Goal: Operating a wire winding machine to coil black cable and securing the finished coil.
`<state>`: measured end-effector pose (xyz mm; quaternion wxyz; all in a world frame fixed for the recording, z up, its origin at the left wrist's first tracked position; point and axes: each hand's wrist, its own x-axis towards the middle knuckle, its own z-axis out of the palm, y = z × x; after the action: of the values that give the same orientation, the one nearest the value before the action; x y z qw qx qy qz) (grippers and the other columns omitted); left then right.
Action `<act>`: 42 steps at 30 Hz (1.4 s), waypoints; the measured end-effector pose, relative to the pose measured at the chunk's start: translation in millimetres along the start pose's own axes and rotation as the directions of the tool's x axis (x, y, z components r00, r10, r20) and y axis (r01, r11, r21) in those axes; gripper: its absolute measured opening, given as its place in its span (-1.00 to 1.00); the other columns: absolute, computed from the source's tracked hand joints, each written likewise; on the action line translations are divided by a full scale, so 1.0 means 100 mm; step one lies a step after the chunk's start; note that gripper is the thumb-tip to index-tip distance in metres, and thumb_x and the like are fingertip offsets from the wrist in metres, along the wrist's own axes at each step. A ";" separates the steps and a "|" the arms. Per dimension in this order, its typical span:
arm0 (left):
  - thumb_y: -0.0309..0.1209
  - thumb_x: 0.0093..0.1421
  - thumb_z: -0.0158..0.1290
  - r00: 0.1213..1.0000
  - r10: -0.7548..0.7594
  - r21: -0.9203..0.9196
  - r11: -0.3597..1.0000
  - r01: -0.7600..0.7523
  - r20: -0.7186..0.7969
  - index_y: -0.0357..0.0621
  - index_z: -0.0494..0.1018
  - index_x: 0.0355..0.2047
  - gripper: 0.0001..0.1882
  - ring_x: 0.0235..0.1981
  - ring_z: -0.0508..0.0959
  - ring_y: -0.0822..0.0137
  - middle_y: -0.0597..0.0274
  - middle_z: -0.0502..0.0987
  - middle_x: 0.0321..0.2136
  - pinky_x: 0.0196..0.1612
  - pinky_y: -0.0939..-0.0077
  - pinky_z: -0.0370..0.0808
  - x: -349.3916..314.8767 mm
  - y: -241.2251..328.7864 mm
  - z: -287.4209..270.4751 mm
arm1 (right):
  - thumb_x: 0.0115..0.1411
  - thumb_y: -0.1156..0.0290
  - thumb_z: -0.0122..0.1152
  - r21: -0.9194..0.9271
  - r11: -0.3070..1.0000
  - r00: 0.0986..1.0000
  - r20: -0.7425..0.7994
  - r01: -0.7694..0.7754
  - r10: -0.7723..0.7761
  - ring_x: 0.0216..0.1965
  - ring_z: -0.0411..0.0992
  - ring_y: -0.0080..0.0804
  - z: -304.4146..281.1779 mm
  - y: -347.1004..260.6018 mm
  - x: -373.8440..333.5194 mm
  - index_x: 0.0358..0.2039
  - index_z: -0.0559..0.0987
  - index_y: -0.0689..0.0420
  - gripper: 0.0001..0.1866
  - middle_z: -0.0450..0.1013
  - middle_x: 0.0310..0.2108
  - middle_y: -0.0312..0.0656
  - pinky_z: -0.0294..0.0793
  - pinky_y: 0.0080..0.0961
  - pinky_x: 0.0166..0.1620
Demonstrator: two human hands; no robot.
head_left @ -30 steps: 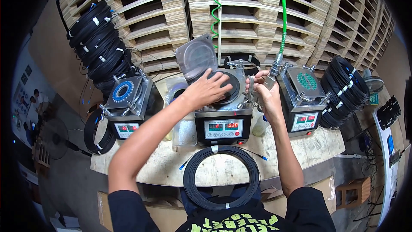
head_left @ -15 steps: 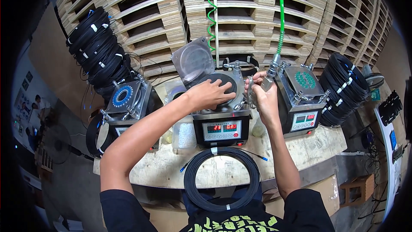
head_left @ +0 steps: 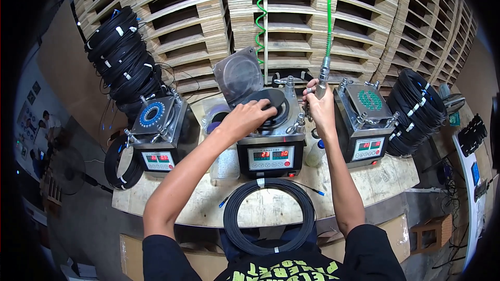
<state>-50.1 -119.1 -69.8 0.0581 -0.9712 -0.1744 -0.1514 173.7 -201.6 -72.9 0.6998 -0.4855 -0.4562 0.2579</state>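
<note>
My left hand pinches the near edge of a dark round pad, which tilts up over the middle polishing machine. Beneath it the machine's round seat shows in part. Just right of that, my right hand is wrapped round a metal air gun on a green hose. Its nozzle is hard to make out. Behind my left hand a square metal plate with a round mark stands tilted up. A black cable coil with blue connectors lies at the table's front edge.
Left stands a machine with a ring of blue connectors; right, one with green connectors. Cable coils are stacked at far left and right. A clear tub and a small bottle flank the middle machine. Wooden pallets rise behind.
My left hand has raised the dark pad from lying flat on the middle machine to a tilt, baring part of the seat. My right hand and the air gun have shifted slightly.
</note>
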 end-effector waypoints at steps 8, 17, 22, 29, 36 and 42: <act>-0.44 0.38 -0.05 0.622 -0.740 -0.632 0.615 0.472 -0.255 -0.26 0.41 0.17 -0.62 -0.12 0.60 -0.22 -0.27 0.59 -0.14 -0.10 0.12 0.53 -0.12 0.13 0.11 | 0.22 0.64 -0.04 0.203 0.979 0.999 0.027 -0.023 0.018 -0.26 0.51 -0.50 -0.03 -0.16 -0.22 -0.10 0.38 0.20 -0.77 0.49 -0.25 -0.15 0.60 -0.51 -0.15; -0.54 0.36 -0.04 0.489 -0.610 -0.517 0.791 0.328 -0.623 -0.32 0.39 0.21 -0.59 -0.48 0.61 -0.02 -0.28 0.57 -0.36 -0.37 0.23 0.49 -0.10 0.24 0.48 | 0.21 0.68 -0.05 0.282 0.956 0.990 0.134 -0.084 0.047 -0.29 0.48 -0.51 0.46 -0.02 -0.47 -0.08 0.32 0.17 -0.73 0.45 -0.28 -0.17 0.58 -0.49 -0.14; -0.54 0.31 -0.01 0.493 -0.618 -0.519 0.785 0.339 -0.612 -0.24 0.37 0.23 -0.54 -0.26 0.64 -0.19 -0.26 0.59 -0.15 -0.27 0.14 0.57 -0.11 0.22 0.51 | 0.21 0.67 -0.04 0.336 0.942 0.996 0.087 -0.018 -0.012 -0.32 0.45 -0.53 0.69 0.22 -0.38 -0.11 0.33 0.16 -0.76 0.42 -0.28 -0.19 0.56 -0.51 -0.17; -0.53 0.33 -0.02 0.481 -0.606 -0.514 0.794 0.324 -0.633 -0.23 0.37 0.23 -0.55 -0.26 0.64 -0.18 -0.26 0.59 -0.16 -0.27 0.14 0.57 -0.11 0.21 0.54 | 0.19 0.72 0.01 0.172 0.964 0.964 -0.207 0.202 -0.165 -0.38 0.38 -0.59 0.77 0.38 -0.25 -0.22 0.38 0.17 -0.81 0.39 -0.36 -0.28 0.39 -0.65 -0.30; -0.53 0.33 -0.02 0.479 -0.644 -0.554 0.762 0.336 -0.596 -0.24 0.37 0.24 -0.55 -0.29 0.65 -0.16 -0.27 0.60 -0.20 -0.31 0.18 0.56 -0.08 0.25 0.47 | 0.19 0.72 -0.02 0.022 0.989 0.988 -0.035 0.148 -0.147 -0.36 0.40 -0.61 0.44 0.24 -0.21 -0.18 0.41 0.19 -0.79 0.41 -0.35 -0.28 0.42 -0.63 -0.27; -0.52 0.35 -0.03 0.415 -0.639 -0.538 0.769 0.345 -0.648 -0.28 0.37 0.23 -0.56 -0.30 0.65 -0.17 -0.34 0.59 -0.24 -0.33 0.18 0.53 -0.09 0.20 0.50 | 0.16 0.68 -0.05 0.267 0.960 0.992 0.108 -0.086 0.059 -0.33 0.45 -0.51 0.47 0.13 -0.36 -0.10 0.34 0.17 -0.71 0.43 -0.30 -0.18 0.55 -0.52 -0.20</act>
<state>-37.3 -132.7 -121.2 -0.0766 -0.6906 -0.3826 -0.6089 116.9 -204.2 -93.6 0.7262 -0.3882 -0.4327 0.3671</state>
